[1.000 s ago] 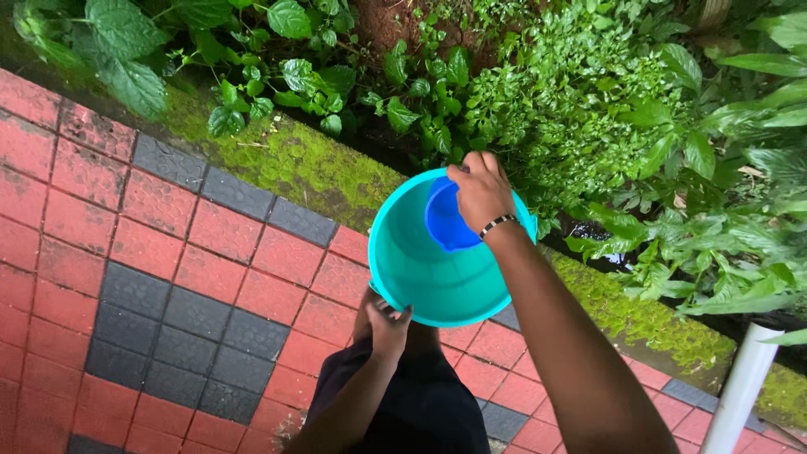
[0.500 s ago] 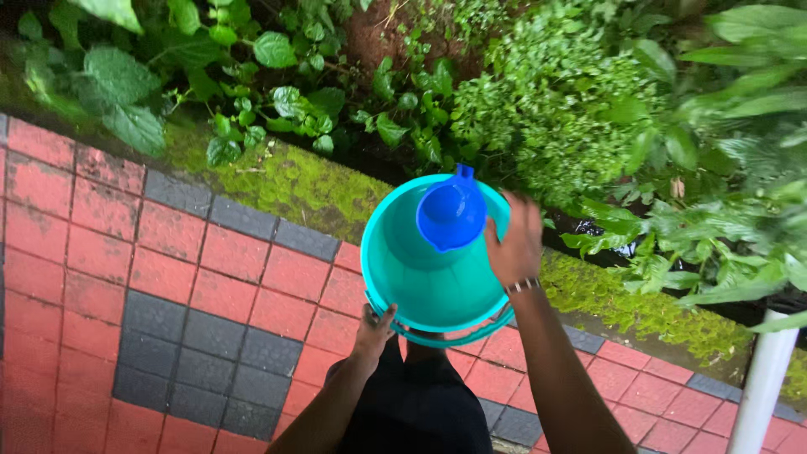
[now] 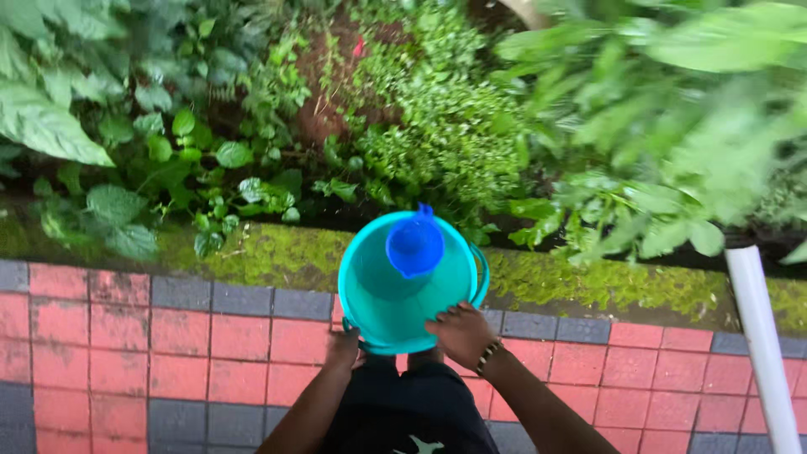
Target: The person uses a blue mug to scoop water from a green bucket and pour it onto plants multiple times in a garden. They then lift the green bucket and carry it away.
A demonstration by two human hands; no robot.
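A person looks down at a teal bucket held out in front of their body, at the centre of the view. Inside it, toward 12 o'clock, a small blue mug rests against the far wall, its handle poking over the rim. The left hand grips the bucket's near rim at about 7 o'clock, fingers curled around the edge. The right hand is pressed on the near rim at about 5 o'clock, fingers spread over the edge and closed on it; a beaded bracelet circles that wrist. Under the bucket lies a pavement of red and grey bricks. Beyond it, at 12 o'clock, runs a mossy kerb, then a bed of green leafy plants. A white pipe stands at 3 to 4 o'clock.
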